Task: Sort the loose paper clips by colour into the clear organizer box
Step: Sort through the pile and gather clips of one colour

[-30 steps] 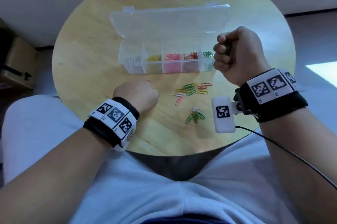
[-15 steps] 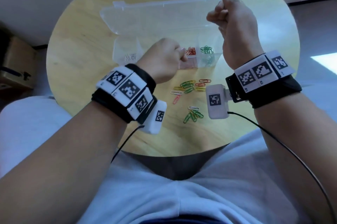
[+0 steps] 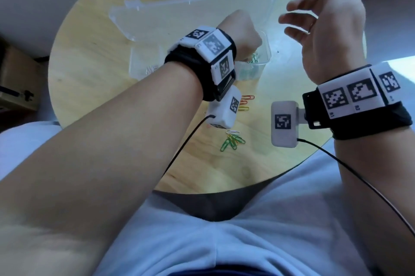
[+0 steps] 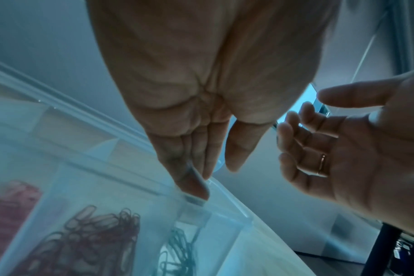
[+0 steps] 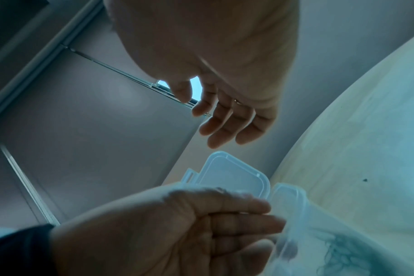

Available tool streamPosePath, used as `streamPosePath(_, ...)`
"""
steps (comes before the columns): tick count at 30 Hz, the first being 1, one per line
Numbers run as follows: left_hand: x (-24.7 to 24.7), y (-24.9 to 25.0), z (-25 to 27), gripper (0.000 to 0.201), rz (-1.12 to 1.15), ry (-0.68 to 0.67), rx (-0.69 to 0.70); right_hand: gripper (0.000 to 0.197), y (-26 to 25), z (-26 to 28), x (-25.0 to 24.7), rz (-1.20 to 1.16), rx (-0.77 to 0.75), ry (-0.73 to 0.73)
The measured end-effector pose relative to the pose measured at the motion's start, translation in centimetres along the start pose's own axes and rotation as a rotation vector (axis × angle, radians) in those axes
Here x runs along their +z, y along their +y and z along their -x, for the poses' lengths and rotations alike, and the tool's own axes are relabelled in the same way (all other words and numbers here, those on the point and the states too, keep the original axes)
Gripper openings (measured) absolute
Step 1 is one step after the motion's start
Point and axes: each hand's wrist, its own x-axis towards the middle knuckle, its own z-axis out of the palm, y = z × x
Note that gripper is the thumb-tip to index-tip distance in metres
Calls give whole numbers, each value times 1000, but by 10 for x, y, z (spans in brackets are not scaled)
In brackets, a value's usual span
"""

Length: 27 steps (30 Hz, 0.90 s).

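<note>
Likely a home or office room, round wooden table (image 3: 94,55), plain grey walls, cardboard box (image 3: 15,78) on floor

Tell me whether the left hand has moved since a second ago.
Yes. The left hand went from the table near the loose clips to the organizer box.

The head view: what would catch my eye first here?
Two bare arms wearing black-and-white patterned wristbands. The left hand reaches into the clear organizer box beside green clips, while the right hand hangs open above. Loose coloured paper clips lie on the round wooden table.
</note>
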Motion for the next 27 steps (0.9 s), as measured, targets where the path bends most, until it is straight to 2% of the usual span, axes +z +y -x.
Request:
streamPosePath(3, -5, 0, 13, 17, -14, 40, 60, 20, -6, -1, -6, 40, -15, -28)
streamPosePath(7, -17, -6, 40, 15, 2, 94, 188, 16, -12, 5, -9, 315, -23, -193)
streamPosePath(12, -14, -34, 75, 10, -112, -11, 190, 18, -4, 25, -3, 837, 20, -542)
streamPosePath(17, 13, -69, 97, 7, -380, -200, 131, 1, 13, 39, 12, 1202, 119, -771)
streamPosePath(20, 27, -84, 104, 18, -406, -235, 152, 9, 21, 45, 17, 1334, 163, -886)
streamPosePath(27, 35, -101, 104, 22, -372, -169, 229, 38, 42, 55, 31, 1562, 154, -1013)
